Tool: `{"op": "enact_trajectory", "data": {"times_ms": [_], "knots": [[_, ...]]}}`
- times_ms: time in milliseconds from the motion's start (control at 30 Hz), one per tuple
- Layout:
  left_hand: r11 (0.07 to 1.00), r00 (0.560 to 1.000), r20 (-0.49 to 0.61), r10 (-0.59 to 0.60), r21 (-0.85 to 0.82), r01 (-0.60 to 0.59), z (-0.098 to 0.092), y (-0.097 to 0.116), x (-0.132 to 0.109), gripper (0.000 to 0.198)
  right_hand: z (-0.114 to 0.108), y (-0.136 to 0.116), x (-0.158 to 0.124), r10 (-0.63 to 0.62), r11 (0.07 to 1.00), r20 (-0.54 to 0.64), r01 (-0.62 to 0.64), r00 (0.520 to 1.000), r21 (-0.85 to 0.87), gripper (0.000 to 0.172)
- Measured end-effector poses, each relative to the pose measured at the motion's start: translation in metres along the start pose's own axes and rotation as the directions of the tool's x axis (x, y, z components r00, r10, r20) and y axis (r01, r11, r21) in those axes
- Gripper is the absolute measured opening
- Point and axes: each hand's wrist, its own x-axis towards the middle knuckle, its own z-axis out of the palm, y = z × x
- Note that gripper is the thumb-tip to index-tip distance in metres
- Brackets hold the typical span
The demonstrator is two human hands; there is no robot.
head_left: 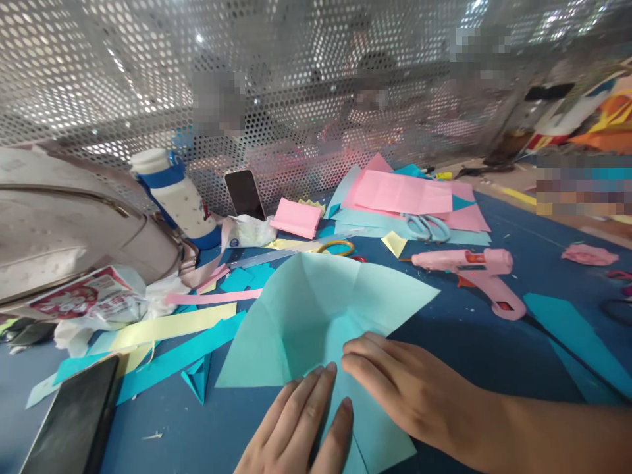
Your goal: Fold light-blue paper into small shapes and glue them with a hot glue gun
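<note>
A pale turquoise sheet of paper [316, 306] lies in front of me, partly folded. Its far part stands up in a fan with creases, and its near part is flat with a seam down the middle. My left hand [299, 424] rests on the near left part, its fingers stretched out and the thumb apart. On the other side, my right hand [419, 382] has its fingers bent and pressed together at the fold; the fingertips are partly hidden. Right of the paper lies a pink glue gun [469, 263] with a black cord.
Blue scissors [427, 228] lie by pink and blue sheets [409, 191] at the back. Paper strips [182, 355], a black phone [74, 418], a bottle [178, 201] and a bag [74, 217] are at left. A perforated metal screen [296, 79] stands behind the table.
</note>
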Motion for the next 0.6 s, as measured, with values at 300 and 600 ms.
{"op": "enact_trajectory", "data": {"times_ms": [300, 600], "knots": [[1.000, 1.000, 0.020, 0.017, -0.013, -0.017, 0.003, 0.000, -0.008, 0.037, 0.008, -0.004, 0.007, -0.029, 0.996, -0.039, 0.026, 0.999, -0.080, 0.026], [0.973, 0.970, 0.086, 0.228, 0.013, -0.230, -0.003, -0.016, -0.002, 0.070, 0.009, -0.012, 0.010, 0.016, 0.986, -0.060, -0.026, 0.998, -0.167, 0.023]]}}
